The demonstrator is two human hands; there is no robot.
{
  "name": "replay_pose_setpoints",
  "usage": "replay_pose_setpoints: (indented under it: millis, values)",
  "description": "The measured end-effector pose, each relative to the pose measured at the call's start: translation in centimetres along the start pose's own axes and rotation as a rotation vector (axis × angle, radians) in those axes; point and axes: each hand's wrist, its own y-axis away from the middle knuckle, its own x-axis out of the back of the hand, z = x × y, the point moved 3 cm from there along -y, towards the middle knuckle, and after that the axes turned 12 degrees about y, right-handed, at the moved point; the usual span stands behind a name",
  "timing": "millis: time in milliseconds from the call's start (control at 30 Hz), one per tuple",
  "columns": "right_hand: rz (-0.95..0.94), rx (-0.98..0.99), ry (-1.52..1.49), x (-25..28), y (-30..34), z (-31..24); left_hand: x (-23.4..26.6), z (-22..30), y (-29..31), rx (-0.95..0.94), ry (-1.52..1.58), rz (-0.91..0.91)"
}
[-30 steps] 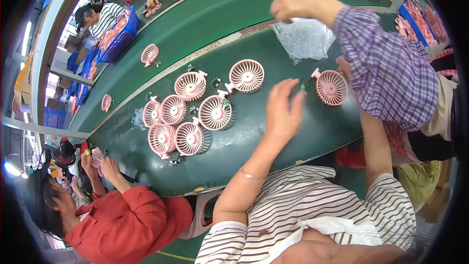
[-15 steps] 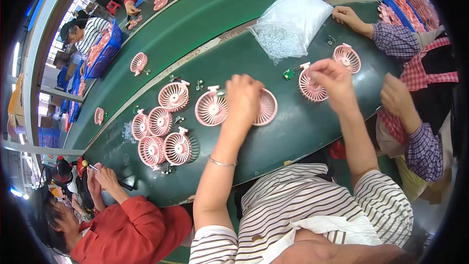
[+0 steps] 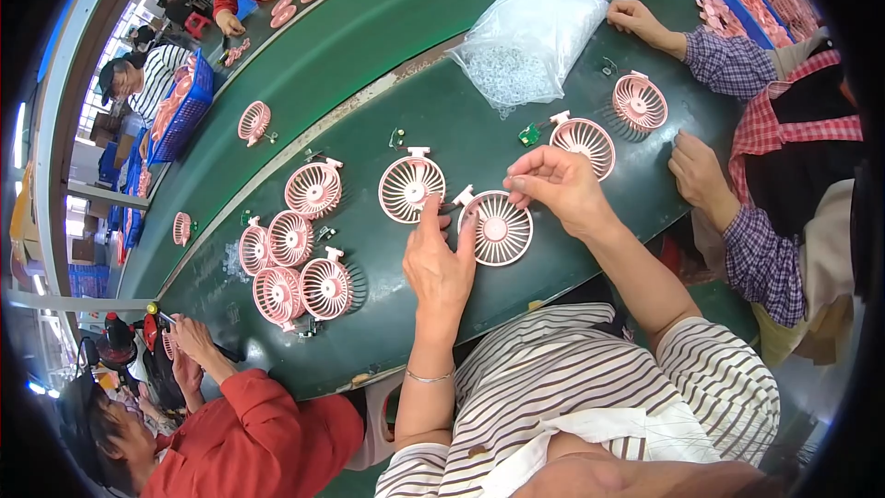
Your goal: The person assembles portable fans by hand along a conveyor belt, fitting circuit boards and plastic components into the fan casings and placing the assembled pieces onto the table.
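Green matting covers the long counter, which runs diagonally across the view, and a paler green conveyor belt runs along its far edge. Near the front edge of the counter lies a pink fan grille. The left hand rests flat beside it, fingers loosely spread and touching its left rim, holding nothing. The right hand hovers over its top right rim with fingertips pinched narrow; whether something small is between them I cannot tell. Just to the left lies a second pink grille, and a cluster of five more sits toward the left end of the counter. A clear plastic bag of small parts lies at the far edge. On the right, a person in a plaid sleeve stands at the counter. At the left end sits a person in red. Blue crates stand beyond the belt.
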Motion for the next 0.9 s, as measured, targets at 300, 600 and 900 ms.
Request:
replay_pose_setpoints:
  millis: [300,600,900]
  values:
    - [0.037,0.021,-0.042,-1.5,-0.1,1.7,-1.5,-2.3,-0.6,0.150,0.728,0.045]
    - [0.001,0.014,0.059,-2.7,1.0,1.4,0.0,0.2,3.5,-0.115,0.399,0.068]
    - [0.065,-0.122,0.053,-3.5,1.5,1.8,-1.0,-0.4,4.4,-0.143,0.565,0.189]
